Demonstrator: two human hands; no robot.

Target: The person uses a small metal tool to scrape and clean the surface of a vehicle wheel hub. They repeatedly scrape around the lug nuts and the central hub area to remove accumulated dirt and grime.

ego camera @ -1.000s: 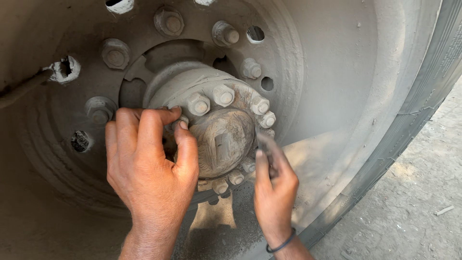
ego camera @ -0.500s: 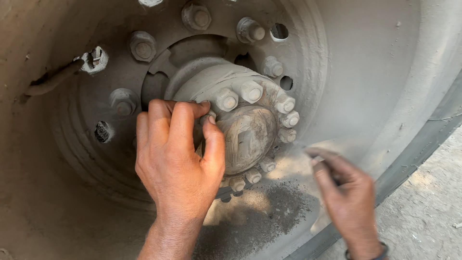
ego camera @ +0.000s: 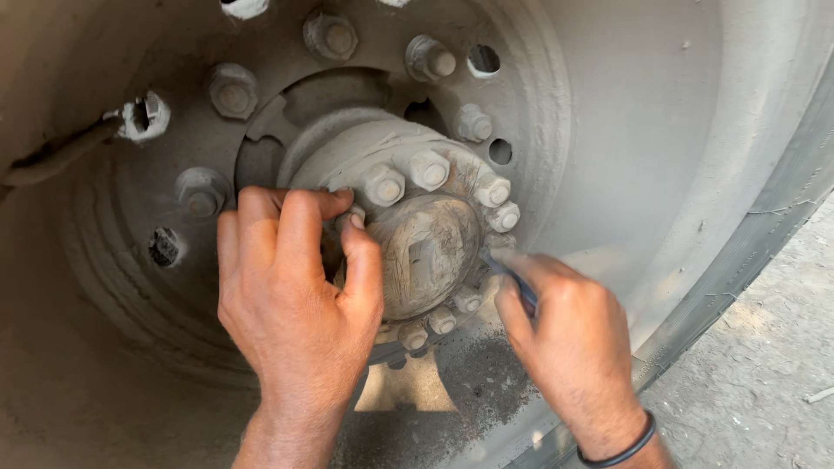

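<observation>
A dusty truck wheel hub [ego camera: 417, 239] with a ring of small bolts sits at the centre of a grey steel rim [ego camera: 608, 148]. My left hand [ego camera: 295, 295] grips the hub's left side, fingers curled over a bolt there. My right hand [ego camera: 565, 339], with a black band on the wrist, is shut on a thin dark tool [ego camera: 512, 280] whose tip touches the hub's right edge near the lower bolts. What kind of tool it is cannot be told.
Large wheel nuts [ego camera: 330, 36] ring the hub on the rim. A white-patched hole [ego camera: 143, 117] lies at upper left. The black tyre [ego camera: 756, 234] curves down the right side, with dusty ground [ego camera: 764, 391] beyond. Dark grit lies under the hub.
My right hand, which had drawn away to the right, has come back to the hub's right edge with the tool. My left hand has kept its grip on the hub.
</observation>
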